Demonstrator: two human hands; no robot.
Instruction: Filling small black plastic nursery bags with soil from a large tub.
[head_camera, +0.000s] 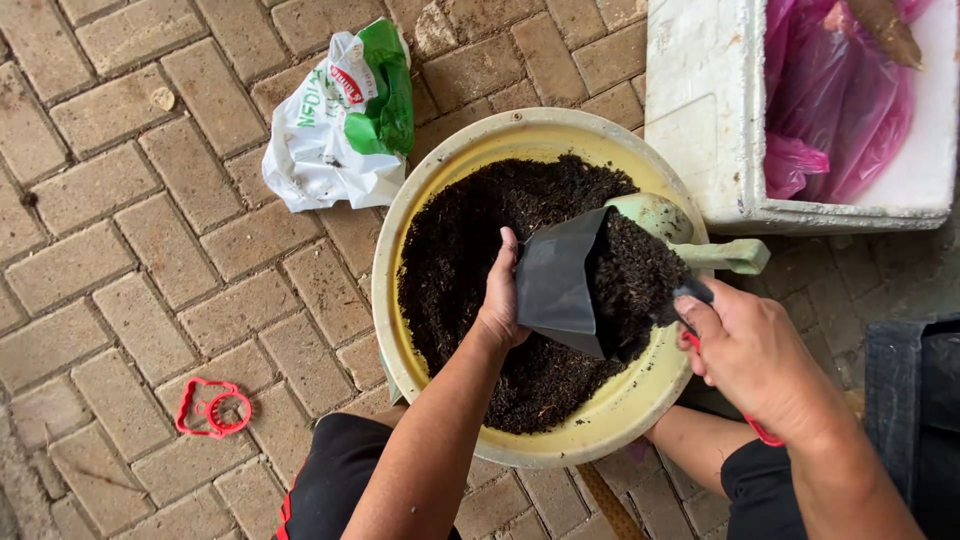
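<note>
Our left hand (503, 305) pinches one edge of the black bag (560, 285), right hand (745, 350) its other edge, over the soil-filled basin (400, 230); open paving toward the left; foam box (700, 110) crowds the basin's far-right rim.

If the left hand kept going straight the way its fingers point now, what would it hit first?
The left hand points up and slightly right, its fingers already on the edge of the black plastic bag. Straight on, it would likely push along that bag edge, then into the dark soil in the yellow basin. Depth is unclear.
</note>
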